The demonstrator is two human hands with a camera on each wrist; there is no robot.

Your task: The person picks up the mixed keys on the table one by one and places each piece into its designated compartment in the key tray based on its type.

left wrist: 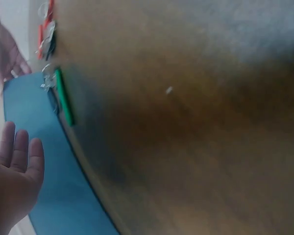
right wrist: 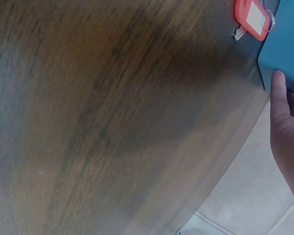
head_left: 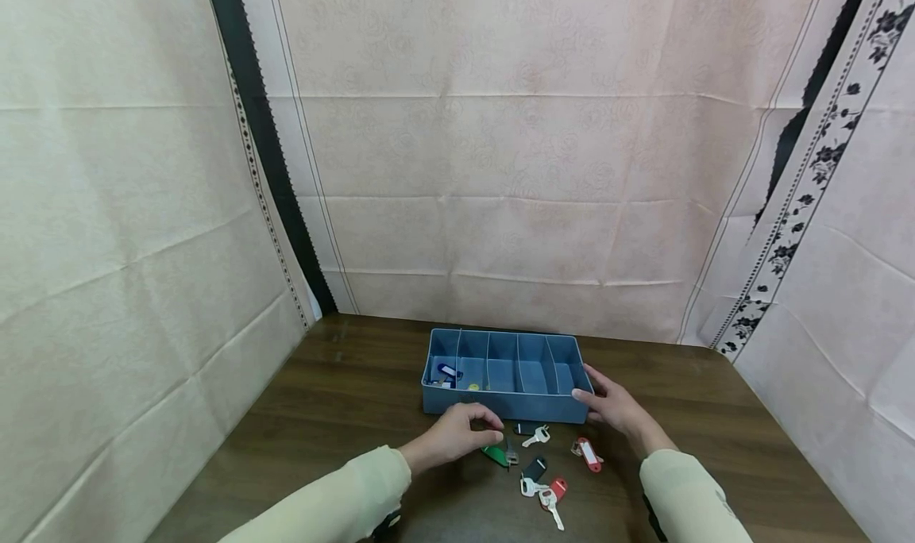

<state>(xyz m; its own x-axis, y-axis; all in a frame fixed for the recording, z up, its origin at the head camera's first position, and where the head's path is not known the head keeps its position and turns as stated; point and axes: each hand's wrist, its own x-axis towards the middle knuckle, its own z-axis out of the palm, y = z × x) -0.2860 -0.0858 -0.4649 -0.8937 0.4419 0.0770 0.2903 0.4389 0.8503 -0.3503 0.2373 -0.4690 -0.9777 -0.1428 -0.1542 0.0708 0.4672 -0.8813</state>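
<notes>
A blue divided box (head_left: 515,406) stands on the table. At its right front corner my right hand (head_left: 620,406) holds it, thumb at the front and fingers along the side. My left hand (head_left: 457,436) hovers before the box, thumb and fingers apart, holding nothing. Nearest to it lies a green key tag (head_left: 495,454) with a key beside it. Dark key tags (head_left: 534,469), a red tag with a silver key (head_left: 550,502) and another red key tag (head_left: 589,454) lie around. A blue key tag (head_left: 447,371) rests in the leftmost compartment.
A small yellow item (head_left: 473,387) lies in the second compartment from the left. The wooden table (head_left: 343,400) is enclosed by pale cloth hangings (head_left: 500,146) at the back and both sides.
</notes>
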